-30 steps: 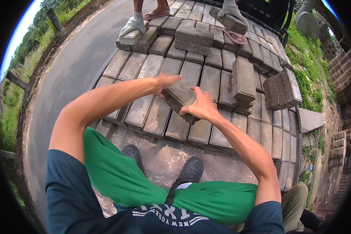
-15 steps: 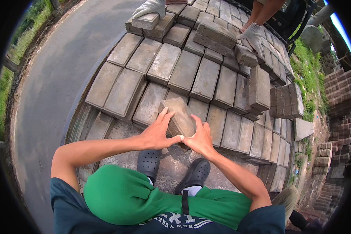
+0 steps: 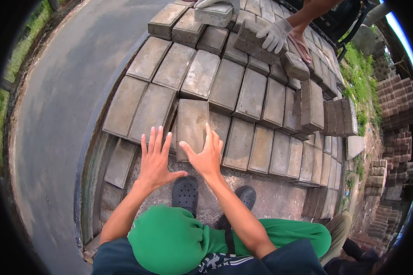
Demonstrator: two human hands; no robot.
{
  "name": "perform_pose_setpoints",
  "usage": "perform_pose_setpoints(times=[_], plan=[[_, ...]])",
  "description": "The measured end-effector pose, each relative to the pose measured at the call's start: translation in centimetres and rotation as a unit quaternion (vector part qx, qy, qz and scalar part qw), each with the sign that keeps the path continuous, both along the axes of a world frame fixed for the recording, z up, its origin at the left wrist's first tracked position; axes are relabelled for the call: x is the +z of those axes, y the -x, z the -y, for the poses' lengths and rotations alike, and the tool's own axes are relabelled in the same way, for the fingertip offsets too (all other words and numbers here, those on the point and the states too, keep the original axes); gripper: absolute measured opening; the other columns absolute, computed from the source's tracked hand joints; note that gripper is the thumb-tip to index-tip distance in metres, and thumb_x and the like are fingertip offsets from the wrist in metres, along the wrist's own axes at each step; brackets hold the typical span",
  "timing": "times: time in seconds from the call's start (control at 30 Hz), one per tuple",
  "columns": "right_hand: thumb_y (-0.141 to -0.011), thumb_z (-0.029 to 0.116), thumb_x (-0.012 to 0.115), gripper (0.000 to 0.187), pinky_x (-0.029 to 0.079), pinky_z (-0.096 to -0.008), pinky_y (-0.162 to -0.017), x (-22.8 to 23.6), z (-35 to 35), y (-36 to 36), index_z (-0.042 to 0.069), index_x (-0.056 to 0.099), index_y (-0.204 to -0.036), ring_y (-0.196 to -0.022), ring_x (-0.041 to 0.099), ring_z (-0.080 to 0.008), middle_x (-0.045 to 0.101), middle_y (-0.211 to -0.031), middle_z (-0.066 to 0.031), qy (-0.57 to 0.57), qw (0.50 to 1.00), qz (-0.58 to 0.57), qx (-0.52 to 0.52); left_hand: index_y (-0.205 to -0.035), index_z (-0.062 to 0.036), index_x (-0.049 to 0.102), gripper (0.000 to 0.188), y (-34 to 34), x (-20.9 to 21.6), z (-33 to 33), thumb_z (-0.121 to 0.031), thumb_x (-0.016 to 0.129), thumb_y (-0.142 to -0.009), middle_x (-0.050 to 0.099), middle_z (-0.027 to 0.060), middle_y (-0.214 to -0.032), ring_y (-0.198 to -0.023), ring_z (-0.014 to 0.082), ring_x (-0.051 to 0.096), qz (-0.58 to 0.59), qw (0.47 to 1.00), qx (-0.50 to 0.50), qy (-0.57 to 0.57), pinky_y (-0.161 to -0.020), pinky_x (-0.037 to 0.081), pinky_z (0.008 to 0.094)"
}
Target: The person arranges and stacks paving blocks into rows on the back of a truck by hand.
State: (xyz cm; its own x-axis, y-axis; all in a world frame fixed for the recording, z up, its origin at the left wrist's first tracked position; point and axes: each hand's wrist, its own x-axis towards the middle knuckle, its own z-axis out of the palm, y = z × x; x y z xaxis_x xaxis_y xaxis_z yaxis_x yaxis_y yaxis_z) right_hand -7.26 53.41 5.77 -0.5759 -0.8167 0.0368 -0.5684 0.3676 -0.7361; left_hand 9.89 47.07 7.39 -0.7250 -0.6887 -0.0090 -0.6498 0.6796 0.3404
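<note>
A grey concrete paving block (image 3: 192,121) lies flat in the lower row of blocks nearest me, beside the raised blocks to its left. My right hand (image 3: 205,153) is open, thumb and index finger spread over the near right part of that block; whether the fingertips touch it I cannot tell. My left hand (image 3: 154,158) is open too, fingers spread, just short of the row and holding nothing. Beyond, a co-worker's gloved hand (image 3: 274,35) hovers with fingers spread at a raised block (image 3: 254,43). Another gloved hand (image 3: 220,3) grips a block (image 3: 213,14) at the top.
Stepped rows of blocks (image 3: 250,94) fill a truck bed with a metal floor (image 3: 211,192), where my dark clogs (image 3: 185,191) stand. A single block (image 3: 120,162) lies left, by the bed's side wall (image 3: 85,183). Trousered legs (image 3: 337,236) show at lower right. Road runs along the left.
The block both my hands held is now down on the lower row, and my hands have come off it and spread. Both co-worker gloves have shifted, the far left one lifting a block rightward.
</note>
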Motion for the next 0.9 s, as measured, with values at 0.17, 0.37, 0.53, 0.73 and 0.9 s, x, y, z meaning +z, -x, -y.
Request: perform_pose_setpoints(times=[0.17, 0.37, 0.53, 0.73, 0.9], plan=[[-0.064, 0.05, 0.094, 0.133, 0.032, -0.0456, -0.12, -4.2, -4.2, 3.9, -0.007, 0.018, -0.157, -0.148, 0.033, -0.0398, 0.034, -0.158, -0.0268, -0.063, 0.983, 0.079, 0.154, -0.155, 0.0019, 0.03, 0.135, 0.7, -2.5, 0.8, -0.066, 0.089, -0.054, 0.023, 0.0278, -0.163, -0.154, 0.0439, 0.014, -0.041, 0.997, 0.055, 0.023, -0.123, 0.009, 0.0603], [-0.065, 0.049, 0.093, 0.13, 0.035, -0.0501, -0.117, -5.9, -3.4, 2.5, -0.016, 0.022, -0.153, -0.138, 0.046, -0.0452, 0.047, -0.146, -0.0335, 0.006, 0.986, 0.036, 0.161, -0.15, 0.0034, 0.038, 0.125, -1.0, -3.2, 2.7, -0.055, 0.092, -0.054, 0.043, 0.0222, -0.154, -0.147, 0.0357, 0.036, -0.106, 0.991, 0.052, 0.059, -0.12, 0.025, 0.05], [-0.071, 0.04, 0.092, 0.118, 0.037, -0.0493, -0.114, -6.3, -1.8, 1.1, -0.018, 0.027, -0.15, -0.13, 0.052, -0.0451, 0.053, -0.139, -0.0318, 0.043, 0.986, -0.031, 0.156, -0.145, -0.0029, 0.048, 0.107, -2.2, -3.5, 5.4, -0.036, 0.095, -0.054, 0.057, 0.0092, -0.146, -0.134, 0.0278, 0.051, -0.127, 0.988, 0.023, 0.085, -0.108, 0.036, 0.0453], [-0.075, 0.039, 0.089, 0.111, 0.032, -0.0567, -0.117, -5.9, -1.4, 1.6, -0.02, 0.029, -0.148, -0.132, 0.051, -0.0465, 0.052, -0.14, -0.034, 0.038, 0.983, -0.03, 0.176, -0.131, -0.009, 0.065, 0.082, -2.5, -3.9, 5.9, -0.039, 0.091, -0.059, 0.059, -0.0002, -0.144, -0.133, 0.0258, 0.048, -0.107, 0.987, -0.04, 0.109, -0.107, 0.03, 0.047], [-0.072, 0.033, 0.09, 0.109, 0.03, -0.0603, -0.117, -6.0, -1.4, 2.3, -0.019, 0.032, -0.148, -0.136, 0.049, -0.0435, 0.051, -0.143, -0.032, 0.044, 0.978, -0.003, 0.204, -0.12, -0.0062, 0.071, 0.066, -2.3, -3.3, 5.7, -0.042, 0.088, -0.067, 0.062, -0.0037, -0.14, -0.135, 0.0255, 0.045, -0.105, 0.989, -0.061, 0.088, -0.107, 0.028, 0.0483]])
